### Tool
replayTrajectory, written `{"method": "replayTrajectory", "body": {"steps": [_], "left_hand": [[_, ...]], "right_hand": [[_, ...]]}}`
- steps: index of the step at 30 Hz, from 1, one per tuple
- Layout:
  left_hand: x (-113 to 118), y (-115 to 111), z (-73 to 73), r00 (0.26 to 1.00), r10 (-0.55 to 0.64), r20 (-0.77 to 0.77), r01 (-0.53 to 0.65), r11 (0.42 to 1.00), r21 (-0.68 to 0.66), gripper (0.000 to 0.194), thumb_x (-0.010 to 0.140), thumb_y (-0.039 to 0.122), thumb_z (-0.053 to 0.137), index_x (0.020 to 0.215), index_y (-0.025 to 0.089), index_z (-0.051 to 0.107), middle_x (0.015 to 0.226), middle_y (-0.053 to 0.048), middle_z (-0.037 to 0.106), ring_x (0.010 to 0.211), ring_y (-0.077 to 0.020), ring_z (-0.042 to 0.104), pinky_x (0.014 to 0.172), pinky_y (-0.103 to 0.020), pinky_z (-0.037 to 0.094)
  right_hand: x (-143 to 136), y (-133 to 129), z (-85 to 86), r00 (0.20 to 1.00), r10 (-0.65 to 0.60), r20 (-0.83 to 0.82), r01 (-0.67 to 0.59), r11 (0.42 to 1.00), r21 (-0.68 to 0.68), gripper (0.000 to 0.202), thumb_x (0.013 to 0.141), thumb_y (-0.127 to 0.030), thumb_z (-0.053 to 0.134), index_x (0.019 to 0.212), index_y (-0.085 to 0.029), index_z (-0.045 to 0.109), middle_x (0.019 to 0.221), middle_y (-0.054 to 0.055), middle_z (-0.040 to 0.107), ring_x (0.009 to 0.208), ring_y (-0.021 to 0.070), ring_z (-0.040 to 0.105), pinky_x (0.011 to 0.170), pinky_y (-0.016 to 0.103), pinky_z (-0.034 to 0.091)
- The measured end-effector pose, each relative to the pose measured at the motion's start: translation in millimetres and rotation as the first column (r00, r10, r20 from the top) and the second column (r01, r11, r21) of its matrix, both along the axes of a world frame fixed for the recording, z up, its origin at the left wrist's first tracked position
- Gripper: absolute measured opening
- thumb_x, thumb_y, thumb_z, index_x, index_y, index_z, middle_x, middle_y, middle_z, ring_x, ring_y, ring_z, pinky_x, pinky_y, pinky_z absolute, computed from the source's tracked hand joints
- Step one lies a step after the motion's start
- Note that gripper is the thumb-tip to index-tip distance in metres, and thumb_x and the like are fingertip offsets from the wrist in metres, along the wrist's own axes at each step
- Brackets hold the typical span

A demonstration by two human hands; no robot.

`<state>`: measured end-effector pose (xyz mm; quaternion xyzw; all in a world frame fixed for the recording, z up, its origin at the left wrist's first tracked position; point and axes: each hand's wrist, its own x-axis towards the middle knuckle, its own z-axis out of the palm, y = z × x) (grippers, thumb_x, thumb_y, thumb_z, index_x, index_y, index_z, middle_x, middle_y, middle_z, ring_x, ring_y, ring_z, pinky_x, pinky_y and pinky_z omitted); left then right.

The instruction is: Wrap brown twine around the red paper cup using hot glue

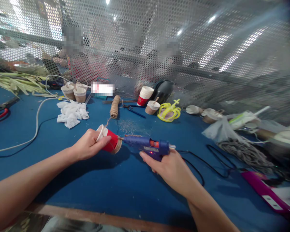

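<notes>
A red and white paper cup [110, 144] is tilted on its side above the blue table, gripped around its rim end by my left hand [89, 144]. Twine is wound around the cup's base, and a strand runs from the cup back to a roll of twine [114, 107]. In my right hand [168, 166] is a blue glue gun [145, 145] with a small red light lit. Its nozzle points left and meets the cup's side near the wound twine; whether it touches I cannot tell.
Behind stand stacked paper cups [145, 96], twine-wrapped cups [80, 93] and a yellow crown-shaped piece [169, 112]. White crumpled cloth [72, 112] and scissors [1, 112] lie left. A black cord [217, 161], grey rope [244, 154] and purple power strip [265, 190] lie right. Perforated metal mesh [135, 42] rises behind.
</notes>
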<state>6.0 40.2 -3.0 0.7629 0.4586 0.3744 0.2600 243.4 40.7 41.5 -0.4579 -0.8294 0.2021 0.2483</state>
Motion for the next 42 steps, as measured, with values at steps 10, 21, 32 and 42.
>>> {"method": "replayTrajectory", "body": {"steps": [10, 21, 32, 42], "left_hand": [[-2.2, 0.7, -3.5, 1.000, -0.006, 0.010, 0.006, 1.000, 0.006, 0.040, 0.084, 0.030, 0.038, 0.047, 0.018, 0.030, 0.048, 0.006, 0.026, 0.046, -0.0068, 0.023, 0.044, -0.022, 0.020], [0.3, 0.6, -1.4, 1.000, 0.021, -0.021, -0.021, 0.999, 0.027, 0.038, 0.084, 0.030, 0.037, 0.048, 0.018, 0.032, 0.048, 0.005, 0.028, 0.046, -0.0070, 0.023, 0.044, -0.023, 0.021], [1.6, 0.2, -3.6, 0.993, 0.114, -0.028, -0.115, 0.993, -0.040, 0.041, 0.083, 0.039, 0.035, 0.048, 0.018, 0.032, 0.049, 0.005, 0.026, 0.048, -0.0073, 0.022, 0.044, -0.022, 0.020], [2.5, 0.6, -4.8, 0.989, 0.144, 0.032, -0.139, 0.983, -0.121, 0.042, 0.082, 0.041, 0.036, 0.048, 0.016, 0.038, 0.050, 0.004, 0.029, 0.048, -0.0073, 0.023, 0.044, -0.023, 0.020]], "right_hand": [[0.9, 0.1, -1.6, 1.000, 0.022, 0.017, -0.022, 1.000, 0.007, 0.020, 0.079, -0.030, 0.051, 0.064, -0.021, 0.060, 0.039, -0.004, 0.051, 0.042, 0.0132, 0.052, 0.042, 0.024, 0.040], [0.3, -1.4, 1.2, 0.999, 0.026, 0.031, -0.026, 1.000, 0.007, 0.022, 0.080, -0.028, 0.048, 0.062, -0.020, 0.059, 0.037, -0.005, 0.049, 0.041, 0.0135, 0.051, 0.044, 0.025, 0.041], [-2.6, -0.5, -2.1, 0.999, 0.001, -0.042, -0.003, 0.999, -0.040, 0.013, 0.076, -0.026, 0.051, 0.075, -0.018, 0.062, 0.065, 0.002, 0.066, 0.059, 0.0163, 0.060, 0.057, 0.027, 0.049], [-5.8, -5.3, 3.3, 0.999, -0.014, -0.038, 0.011, 0.996, -0.088, 0.015, 0.075, -0.023, 0.050, 0.066, -0.017, 0.060, 0.051, -0.001, 0.058, 0.041, 0.0110, 0.048, 0.047, 0.024, 0.046]]}}
